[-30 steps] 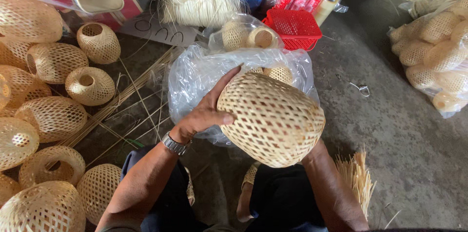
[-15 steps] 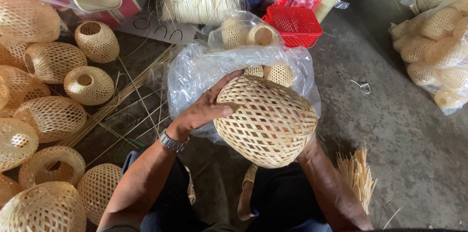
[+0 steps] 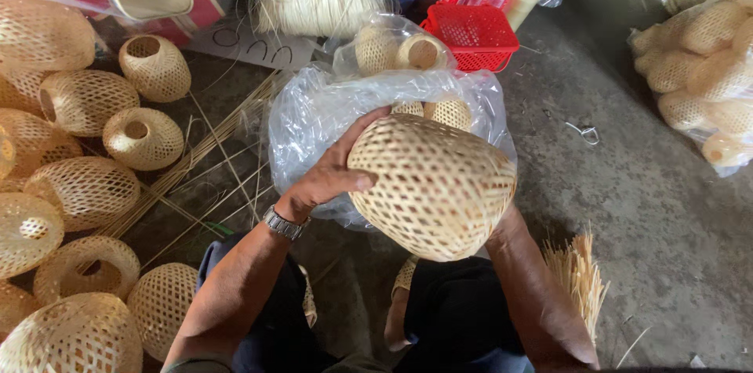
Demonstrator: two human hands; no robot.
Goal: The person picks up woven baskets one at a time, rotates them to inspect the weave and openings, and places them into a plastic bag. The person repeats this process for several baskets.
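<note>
— Moved since the earlier frame?
— Item one: woven bamboo shade [image 3: 435, 185], lowered slightly and tipped over my lap, in front of the clear plastic bag [image 3: 314, 114].
— Hands?
— Left hand [image 3: 333, 173] gripping its upper left side, thumb pressed on the weave. Right hand hidden behind the shade; I cannot tell its grip.
— Step?
— Turning and checking, I judge. Next calls for steady rotation without crushing the lattice.
— Surroundings?
— Finished shades [image 3: 86, 185] on the floor to the left, red basket [image 3: 471, 32] beyond.

floor [image 3: 651, 208]: grey concrete
left: woven shades [image 3: 86, 189], loose bamboo strips [image 3: 212, 161]
centre: clear plastic bag [image 3: 314, 118]
far: red basket [image 3: 471, 32]
</note>
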